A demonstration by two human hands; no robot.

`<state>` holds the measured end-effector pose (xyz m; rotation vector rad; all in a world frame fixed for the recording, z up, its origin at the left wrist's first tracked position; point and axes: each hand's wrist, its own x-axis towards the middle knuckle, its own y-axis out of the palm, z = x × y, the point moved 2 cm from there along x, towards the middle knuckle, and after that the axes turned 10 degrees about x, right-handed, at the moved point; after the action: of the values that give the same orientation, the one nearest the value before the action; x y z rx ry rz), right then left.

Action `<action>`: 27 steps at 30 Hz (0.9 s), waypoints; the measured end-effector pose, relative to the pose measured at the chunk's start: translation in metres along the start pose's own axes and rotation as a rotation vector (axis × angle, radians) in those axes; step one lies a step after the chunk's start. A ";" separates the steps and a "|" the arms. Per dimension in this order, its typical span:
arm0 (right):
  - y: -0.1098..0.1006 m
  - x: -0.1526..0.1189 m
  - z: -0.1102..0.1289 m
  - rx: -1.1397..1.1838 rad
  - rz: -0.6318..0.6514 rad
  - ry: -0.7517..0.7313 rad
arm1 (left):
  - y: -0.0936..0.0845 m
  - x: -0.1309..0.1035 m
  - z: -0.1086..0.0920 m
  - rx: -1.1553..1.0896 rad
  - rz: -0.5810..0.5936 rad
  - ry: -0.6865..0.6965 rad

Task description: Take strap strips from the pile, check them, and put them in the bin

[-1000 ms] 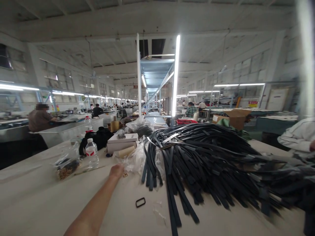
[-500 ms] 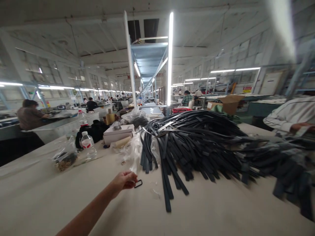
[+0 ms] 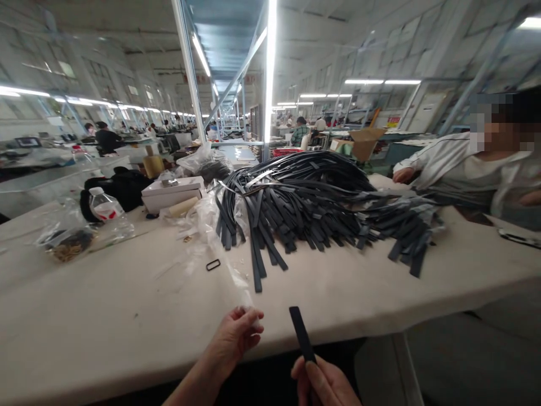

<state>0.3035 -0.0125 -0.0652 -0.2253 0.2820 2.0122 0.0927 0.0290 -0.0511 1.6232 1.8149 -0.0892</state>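
My right hand [image 3: 323, 383], at the bottom edge, grips a short black strap [image 3: 301, 332] whose free end points up and away over the table's near edge. Just left of it, my left hand [image 3: 236, 337] has its fingers pinched together beside the tip of a clear plastic sheet [image 3: 220, 248]; I cannot see anything in the pinch. A small black rectangular loop [image 3: 213, 264] lies on the white table [image 3: 127, 316] beyond my left hand. A big heap of black straps [image 3: 304, 208] covers the table's middle and right.
A person in a pale striped top [image 3: 465, 163] sits at the table's right side. At the back left stand a water bottle [image 3: 105, 207], a bag of brass parts [image 3: 65, 245], a white box [image 3: 171, 192] and a black bag [image 3: 122, 189]. Other people work at distant tables.
My left hand drew back from the far clutter, past the black loop, to the near edge. The view tipped down, bringing my right hand and its strap into sight.
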 end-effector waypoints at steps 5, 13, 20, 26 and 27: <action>0.010 0.008 -0.004 -0.011 0.057 -0.021 | -0.007 0.002 -0.005 -0.028 -0.003 0.043; 0.010 0.004 -0.013 0.076 0.036 0.005 | -0.009 -0.015 -0.013 -0.189 0.034 -0.070; 0.016 -0.007 0.007 -0.027 0.101 0.031 | -0.007 -0.021 -0.002 -0.057 0.182 -0.083; 0.025 -0.013 0.025 -0.300 0.200 -0.035 | -0.001 -0.020 -0.003 -0.110 0.122 -0.074; 0.027 -0.013 0.027 -0.330 0.199 -0.050 | 0.001 -0.020 -0.004 -0.134 0.111 -0.075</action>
<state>0.2843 -0.0270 -0.0329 -0.3644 -0.0654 2.2528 0.0911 0.0141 -0.0374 1.6004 1.6361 0.0207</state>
